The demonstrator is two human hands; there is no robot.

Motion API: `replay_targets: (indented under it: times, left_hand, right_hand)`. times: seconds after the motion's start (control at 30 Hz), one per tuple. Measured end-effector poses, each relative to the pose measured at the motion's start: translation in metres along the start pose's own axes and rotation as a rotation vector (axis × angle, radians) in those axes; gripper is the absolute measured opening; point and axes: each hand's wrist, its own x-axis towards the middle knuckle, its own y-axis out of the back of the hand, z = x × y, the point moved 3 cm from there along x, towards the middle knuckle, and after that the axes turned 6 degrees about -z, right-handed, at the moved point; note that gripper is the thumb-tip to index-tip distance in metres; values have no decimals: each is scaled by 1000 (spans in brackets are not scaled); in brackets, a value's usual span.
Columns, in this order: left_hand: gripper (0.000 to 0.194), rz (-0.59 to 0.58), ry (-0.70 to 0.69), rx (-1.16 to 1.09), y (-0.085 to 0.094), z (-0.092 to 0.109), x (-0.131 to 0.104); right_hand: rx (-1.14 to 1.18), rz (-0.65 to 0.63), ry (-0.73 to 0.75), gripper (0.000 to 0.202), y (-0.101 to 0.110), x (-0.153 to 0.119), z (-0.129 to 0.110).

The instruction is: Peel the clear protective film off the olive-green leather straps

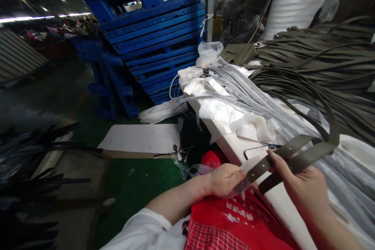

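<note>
An olive-grey belt (pixel 304 160) with punched holes is looped above the table edge in front of me. My right hand (pixel 307 187) grips it, thumb on top near the holes; the belt bends back past that hand in a loop. My left hand (pixel 227 179) is closed on a clear plastic sleeve (pixel 244 183) around the belt's end. Its fingertips are partly hidden. Under the belt a phone-like dark-edged object (pixel 258 150) lies on the table. More clear plastic sleeves (pixel 258 93) are spread along the tabletop.
The white table (pixel 216 136) carries crumpled white film (pixel 219 111). Many olive straps (pixel 322 54) are heaped at right. Blue pallets (pixel 158 43) are stacked ahead. Dark straps (pixel 38 144) lie on a surface at left. A white board (pixel 140 138) lies low over the green floor (pixel 140 183).
</note>
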Motion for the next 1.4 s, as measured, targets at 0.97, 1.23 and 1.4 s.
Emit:
replay_targets:
  times: [0.97, 1.23, 1.4]
  left_hand:
    - [77, -94, 24, -358, 24, -6, -3]
    - [73, -57, 23, -333, 27, -7, -6]
    - [71, -54, 72, -451, 25, -13, -1]
  right_hand:
    - [491, 268, -199, 47, 13, 4, -1]
    - [739, 582, -62, 37, 35, 15, -19]
    - [752, 494, -50, 35, 30, 11, -19]
